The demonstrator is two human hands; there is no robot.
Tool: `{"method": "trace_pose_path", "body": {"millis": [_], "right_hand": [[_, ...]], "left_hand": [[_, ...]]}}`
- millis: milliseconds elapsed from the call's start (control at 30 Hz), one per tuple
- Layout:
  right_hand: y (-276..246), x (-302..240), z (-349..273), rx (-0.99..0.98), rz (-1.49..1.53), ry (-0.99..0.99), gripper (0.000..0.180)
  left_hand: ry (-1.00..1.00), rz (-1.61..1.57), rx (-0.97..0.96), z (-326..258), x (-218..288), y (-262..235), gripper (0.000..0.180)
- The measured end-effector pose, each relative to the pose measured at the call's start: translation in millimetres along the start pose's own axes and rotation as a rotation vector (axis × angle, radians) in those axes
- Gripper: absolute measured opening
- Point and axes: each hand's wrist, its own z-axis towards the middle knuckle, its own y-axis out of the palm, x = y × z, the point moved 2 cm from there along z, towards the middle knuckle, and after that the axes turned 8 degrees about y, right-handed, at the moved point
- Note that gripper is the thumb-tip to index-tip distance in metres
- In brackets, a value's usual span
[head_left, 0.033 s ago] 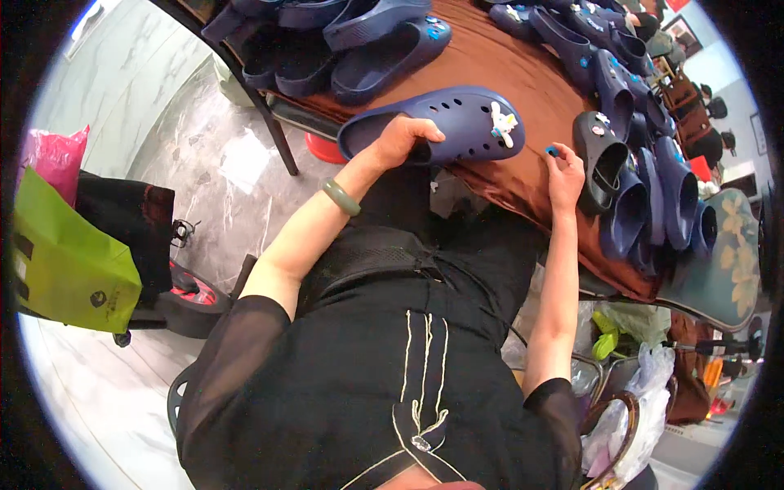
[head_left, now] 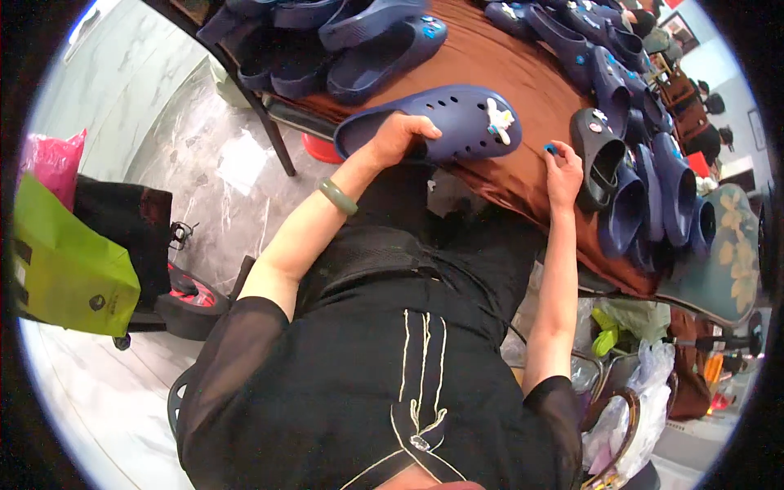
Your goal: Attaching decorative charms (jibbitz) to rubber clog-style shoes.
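Navy clog (head_left: 445, 118), white charm on its toe: lies at the near edge of the brown-clothed table (head_left: 506, 69). Your left hand (head_left: 398, 137) grips its side, fingers curled over the rim. Your right hand (head_left: 563, 171) pinches a small blue piece (head_left: 550, 149). More navy clogs (head_left: 629, 171) lie just beside.

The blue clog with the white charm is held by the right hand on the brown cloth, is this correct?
Not quite: the head view shows the left hand holding the blue clog on the brown cloth. The right hand pinches a small blue piece.
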Motion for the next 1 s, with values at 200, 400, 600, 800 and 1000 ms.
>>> {"method": "trace_pose_path", "body": {"millis": [200, 400, 600, 800, 1000], "right_hand": [[16.4, 29.0, 13.4, 0.035, 0.123, 0.11, 0.02], [22.9, -21.3, 14.3, 0.206, -0.162, -0.255, 0.024], [96.5, -62.1, 38.4, -0.103, -0.202, -0.292, 0.019], [115.6, -59.3, 49.7, -0.287, -0.286, -0.344, 0.02], [71.3, -31.9, 58.4, -0.051, 0.052, -0.27, 0.022]], "left_hand": [[0.059, -0.123, 0.418, 25.5, 8.2, -4.1, 0.007], [0.17, -0.289, 0.574, 41.5, 19.0, -4.4, 0.009], [0.179, -0.219, 0.534, 45.6, 12.0, -8.1, 0.008], [0.046, -0.101, 0.341, 29.1, -4.2, -16.9, 0.004], [-0.029, 0.003, 0.062, 9.2, 2.3, -5.1, 0.011]]}}
